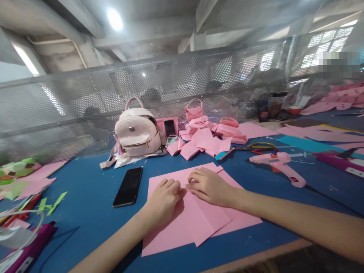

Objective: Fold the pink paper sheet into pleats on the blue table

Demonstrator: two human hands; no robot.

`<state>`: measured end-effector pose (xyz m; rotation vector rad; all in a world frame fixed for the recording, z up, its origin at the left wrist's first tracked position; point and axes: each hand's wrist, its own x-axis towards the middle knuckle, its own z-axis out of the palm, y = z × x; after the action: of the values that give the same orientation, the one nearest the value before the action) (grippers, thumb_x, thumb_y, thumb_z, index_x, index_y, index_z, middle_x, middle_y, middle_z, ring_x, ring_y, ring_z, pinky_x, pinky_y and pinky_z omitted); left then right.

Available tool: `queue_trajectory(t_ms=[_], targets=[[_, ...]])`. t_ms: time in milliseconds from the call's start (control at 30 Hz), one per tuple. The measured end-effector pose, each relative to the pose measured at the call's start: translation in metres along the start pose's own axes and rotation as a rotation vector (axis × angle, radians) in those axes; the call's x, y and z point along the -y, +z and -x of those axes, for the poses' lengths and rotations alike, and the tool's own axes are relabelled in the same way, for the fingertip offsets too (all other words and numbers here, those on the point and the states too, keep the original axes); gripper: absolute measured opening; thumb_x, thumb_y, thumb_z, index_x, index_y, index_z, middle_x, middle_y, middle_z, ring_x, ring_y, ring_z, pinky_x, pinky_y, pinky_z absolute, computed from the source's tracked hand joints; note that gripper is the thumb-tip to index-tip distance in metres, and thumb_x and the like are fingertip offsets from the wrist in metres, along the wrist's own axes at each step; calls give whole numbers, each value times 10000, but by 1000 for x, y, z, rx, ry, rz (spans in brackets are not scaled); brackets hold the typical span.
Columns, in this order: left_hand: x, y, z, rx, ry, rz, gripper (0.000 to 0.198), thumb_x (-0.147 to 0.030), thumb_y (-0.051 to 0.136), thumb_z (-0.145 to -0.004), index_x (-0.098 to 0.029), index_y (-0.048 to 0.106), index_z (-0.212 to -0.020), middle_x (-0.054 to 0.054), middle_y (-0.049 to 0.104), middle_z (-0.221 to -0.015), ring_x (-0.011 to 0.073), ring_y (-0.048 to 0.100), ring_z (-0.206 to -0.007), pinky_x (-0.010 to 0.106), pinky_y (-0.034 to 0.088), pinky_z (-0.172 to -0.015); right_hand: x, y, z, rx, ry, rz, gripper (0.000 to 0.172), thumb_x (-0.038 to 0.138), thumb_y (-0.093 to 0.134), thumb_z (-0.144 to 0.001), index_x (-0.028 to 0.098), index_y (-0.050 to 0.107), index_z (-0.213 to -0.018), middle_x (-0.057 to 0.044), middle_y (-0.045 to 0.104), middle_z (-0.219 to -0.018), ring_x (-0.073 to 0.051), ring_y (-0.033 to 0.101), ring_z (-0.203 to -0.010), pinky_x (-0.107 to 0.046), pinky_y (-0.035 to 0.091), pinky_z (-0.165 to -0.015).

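Observation:
My left hand (pixel 166 195) is closed, its fingertips pinching at the upper edge of a small folded piece of pink paper (pixel 210 220). My right hand (pixel 210 185) meets it there, with fingers bent and pressed together on the same paper. Just what lies between the fingertips is partly hidden. Beneath both hands, larger pink paper sheets (pixel 159 239) lie flat and overlapping on the blue table (pixel 85 227). A black phone (pixel 128 187) rests left of the sheets.
A pink glue gun (pixel 280 167) lies to the right, its cord trailing off, with scissors (pixel 260 146) behind it. A pale backpack (pixel 138 132) stands at the back beside a heap of folded pink paper pieces (pixel 204 140). Purple power strips (pixel 34 242) and green paper scraps (pixel 57 203) occupy the left.

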<state>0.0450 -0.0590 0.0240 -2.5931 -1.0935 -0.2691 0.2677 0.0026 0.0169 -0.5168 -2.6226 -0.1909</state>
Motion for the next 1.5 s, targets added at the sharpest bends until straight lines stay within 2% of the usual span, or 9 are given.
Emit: queue_trajectory(t_ms=[167,433,600,800,933,1067,1233,1400,1500], targets=[[1,-1,1,15,-8,13,203,-144,433,-958,-178,622,-1023,54,559,-886,221,506,-826,374,383,-698,-4,-1,8,64,29,0,263,252,479,-987,147,671,-1134,-108,683,-1088,-251,563,-1030,-434,437,-922],[4,-1,3,6,0,36,241,-128,410,-959,-180,626,-1052,68,561,-885,221,500,-828,378,399,-711,-1,-5,20,174,32,-105,505,402,493,-987,211,451,-1453,-105,521,-1444,-275,475,-1329,-490,355,-1099],[5,1,3,8,11,33,247,-128,403,-960,-176,631,-1042,69,555,-873,228,495,-823,380,386,-705,-2,-5,21,203,48,-134,526,404,486,-990,242,399,-1483,-102,481,-1471,-277,443,-1361,-514,340,-1121],[4,0,2,4,14,52,274,-107,392,-957,-161,635,-1072,71,573,-881,238,504,-820,380,394,-692,-2,-3,25,210,141,-141,485,374,480,-992,206,463,-1447,-108,478,-1472,-278,449,-1357,-507,349,-1130],[6,3,3,-28,-2,106,261,-89,415,-949,-160,637,-1067,78,611,-935,232,539,-856,372,432,-731,-1,0,28,151,190,-124,432,302,451,-995,177,522,-1402,-119,521,-1437,-275,492,-1323,-490,385,-1116],[6,9,7,-87,-39,183,264,-53,464,-924,-174,644,-1074,80,649,-1042,216,581,-944,339,475,-792,2,3,24,136,99,-138,391,185,400,-1004,161,549,-1365,-101,571,-1396,-223,543,-1272,-395,434,-1081],[4,20,7,-161,-114,222,276,-78,499,-933,-183,662,-1130,65,673,-856,211,609,-816,334,484,-721,3,9,6,72,54,-78,278,128,434,-995,140,657,-1162,-97,706,-1101,-206,642,-1016,-336,507,-895],[9,24,-3,-214,-227,259,199,-66,570,-886,-186,722,-933,36,665,-742,189,608,-713,297,438,-643,-5,11,-17,70,51,-4,203,142,510,-968,144,691,-874,-64,678,-836,-201,610,-804,-317,454,-733],[17,23,-12,-251,-308,311,178,-62,592,-875,-182,722,-892,19,665,-738,154,604,-678,259,418,-613,-14,9,-31,65,79,2,202,155,517,-968,150,682,-850,-50,662,-780,-196,584,-762,-312,410,-700]])
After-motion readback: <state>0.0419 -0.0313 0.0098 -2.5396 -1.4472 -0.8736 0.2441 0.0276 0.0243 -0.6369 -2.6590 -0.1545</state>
